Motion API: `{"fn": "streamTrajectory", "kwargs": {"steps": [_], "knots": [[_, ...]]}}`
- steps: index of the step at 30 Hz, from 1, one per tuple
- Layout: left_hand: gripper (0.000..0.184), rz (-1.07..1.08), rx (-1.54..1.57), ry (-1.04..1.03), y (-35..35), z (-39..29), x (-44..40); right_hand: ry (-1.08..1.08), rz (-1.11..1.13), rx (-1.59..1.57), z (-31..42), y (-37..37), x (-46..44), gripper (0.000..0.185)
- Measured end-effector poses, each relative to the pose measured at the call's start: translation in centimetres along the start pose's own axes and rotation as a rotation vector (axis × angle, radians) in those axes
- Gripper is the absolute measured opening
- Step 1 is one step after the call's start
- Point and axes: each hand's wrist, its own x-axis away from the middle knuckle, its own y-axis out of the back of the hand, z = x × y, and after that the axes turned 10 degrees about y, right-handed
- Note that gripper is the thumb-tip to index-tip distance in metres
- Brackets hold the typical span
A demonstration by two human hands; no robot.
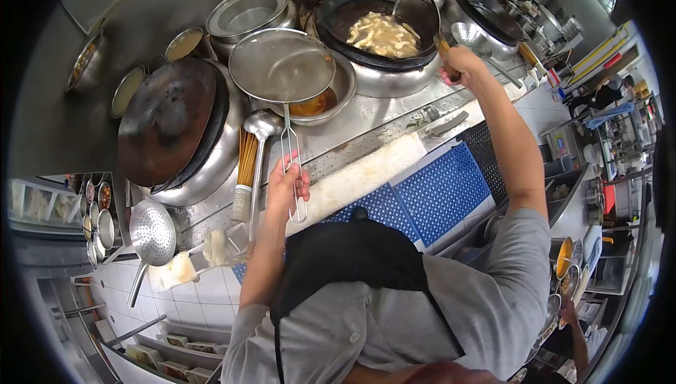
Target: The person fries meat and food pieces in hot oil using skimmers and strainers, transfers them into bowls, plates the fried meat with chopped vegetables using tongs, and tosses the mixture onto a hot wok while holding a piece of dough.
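My left hand (285, 185) is closed around the wire handle of a round fine-mesh strainer (282, 66). The strainer's mesh looks empty and lies above a metal basin (343, 92) that has orange-brown liquid in it. With my right hand (461, 66) I grip the wooden handle of a ladle (417, 9), whose head reaches into a dark wok (336, 5). Pale strips of food (384, 35) sit in bubbling liquid in that wok. Beside my left forearm, a steel ladle (264, 125) rests on the counter, next to a bamboo brush (244, 173).
An upturned, tilted wok (169, 120) stands on the left burner; a perforated skimmer (153, 233) lies near it. Another skimmer (470, 39) and a third wok (489, 18) are at right. Lidded pots (250, 12) line the back. Other people (611, 92) are at far right.
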Motion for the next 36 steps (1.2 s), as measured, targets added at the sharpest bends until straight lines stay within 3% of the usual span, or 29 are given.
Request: {"fn": "streamTrajectory", "kwargs": {"steps": [4,13,16,20,22,25,29,30,36], "knots": [[0.041,0.009,0.001,0.007,0.2,-0.2,0.3,-0.161,0.037,-0.309,1.1,-1.9,0.9,0.008],[0.041,-0.002,-0.032,0.012,-0.2,-1.1,0.7,-0.237,0.291,-0.889,-1.3,-6.8,-3.1,0.021],[0.040,0.004,0.016,0.027,-0.8,-1.1,0.8,-0.328,0.311,-1.094,-1.7,-6.8,-5.5,0.016],[0.041,-0.012,0.010,0.031,-1.5,-1.6,0.7,-0.304,0.237,-1.315,-0.8,-7.3,-6.1,0.028],[0.040,-0.018,0.023,0.047,-1.7,-1.4,0.9,-0.307,0.337,-1.458,-0.8,-5.7,-8.3,0.034],[0.039,0.002,0.035,0.045,-1.7,-1.4,0.8,-0.304,0.276,-1.503,-0.2,-4.1,-11.4,0.033],[0.038,-0.007,0.033,0.033,-2.0,-1.3,0.5,-0.365,0.111,-1.138,-0.8,-4.4,-12.0,0.024],[0.038,-0.004,0.030,0.028,-1.9,-1.2,0.5,-0.294,0.168,-0.954,-2.2,-4.3,-12.8,0.021],[0.038,-0.004,0.012,0.020,-1.3,-1.2,0.1,-0.189,0.197,-0.674,-5.1,-5.3,-10.9,0.016]]}}
